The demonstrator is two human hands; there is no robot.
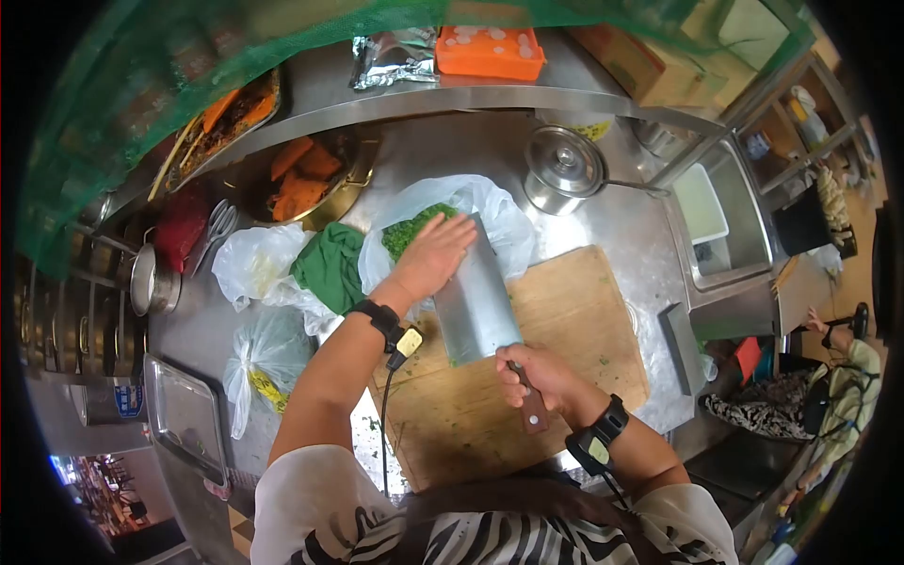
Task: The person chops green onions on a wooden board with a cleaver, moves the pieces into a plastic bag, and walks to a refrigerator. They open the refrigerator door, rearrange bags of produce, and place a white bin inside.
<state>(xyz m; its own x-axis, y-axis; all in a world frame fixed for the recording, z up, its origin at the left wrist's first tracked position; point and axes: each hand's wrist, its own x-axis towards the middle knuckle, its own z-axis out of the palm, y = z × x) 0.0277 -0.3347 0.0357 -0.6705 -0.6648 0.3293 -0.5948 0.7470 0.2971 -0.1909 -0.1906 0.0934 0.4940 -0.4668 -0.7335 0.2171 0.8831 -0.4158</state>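
My right hand (pixel 546 379) is wrapped round the wooden handle of a cleaver (pixel 476 301), whose broad blade points away from me. The blade's far end reaches over the mouth of a white plastic bag (pixel 504 221). Chopped green herbs (pixel 414 229) lie inside that bag. My left hand (pixel 435 259) is stretched out flat beside the blade, its fingers touching the blade's upper left edge and the herbs. Under the cleaver is a wooden cutting board (pixel 574 311) with a few green scraps. Part of the herbs is hidden by my left hand.
Left of the bag lie a green cloth (pixel 330 266) and a tied plastic bag (pixel 268 353). A lidded steel pot (pixel 562 169) stands behind the board. An orange tray (pixel 490 52) rests on the shelf. To the right are a sink (pixel 739 217) and another person (pixel 852 377).
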